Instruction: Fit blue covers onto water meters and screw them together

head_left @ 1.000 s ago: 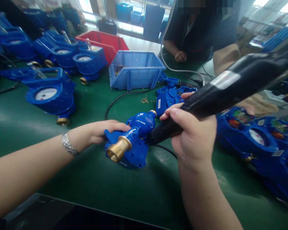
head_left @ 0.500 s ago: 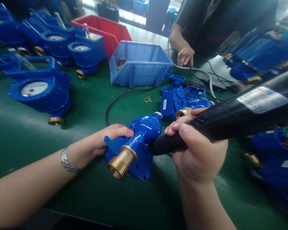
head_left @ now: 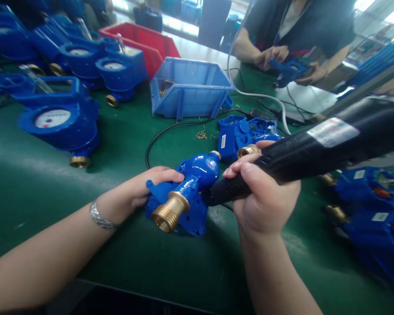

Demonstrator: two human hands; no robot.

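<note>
A blue water meter (head_left: 202, 171) with a threaded brass pipe end lies face down on the green table, the brass end toward me. My left hand (head_left: 154, 181) grips its left side, thumb on the blue body. Wrapped round a black cylindrical power tool (head_left: 302, 148) with a white label is my right hand (head_left: 265, 192). The tool's dark tip meets the right side of the meter; the exact contact point is hidden. Just beyond my right hand rests another blue meter assembly (head_left: 233, 138) with a brass fitting.
Several finished-looking meters (head_left: 59, 118) stand at left. A blue bin (head_left: 190, 98) and a red bin (head_left: 144, 39) are behind. Small brass screws (head_left: 202, 134) lie loose, near a black cable. More meters (head_left: 374, 218) sit at right. A person (head_left: 302, 35) opposite holds a blue part.
The view has shifted slightly. The black tool still meets the held meter. Across the table, the person now has both hands at a blue part, and the blurred blue meter at upper right has gone from there.
</note>
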